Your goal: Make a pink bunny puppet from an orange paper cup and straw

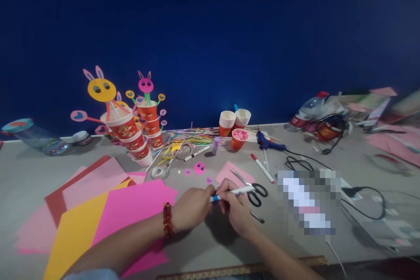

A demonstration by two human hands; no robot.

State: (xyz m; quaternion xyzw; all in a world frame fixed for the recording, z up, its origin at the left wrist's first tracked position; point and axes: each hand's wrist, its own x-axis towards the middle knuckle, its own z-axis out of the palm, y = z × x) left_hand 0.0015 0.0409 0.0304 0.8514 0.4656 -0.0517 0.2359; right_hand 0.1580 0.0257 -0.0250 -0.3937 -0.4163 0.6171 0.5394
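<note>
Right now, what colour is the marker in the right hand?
The marker is white, with blue at its end near the left hand; head view.

Red beaded bracelet (167, 221), several rows, round left wrist (173, 218); light blue sleeve (93, 274).

The marker (242, 190) is white and blue; the scissors' handles (259, 190) are black.

My sole view: worn on the head, facing forward and down at the hands (220, 199), near six o'clock; surface (193, 249) below, blue wall (210, 43) at twelve.
</note>
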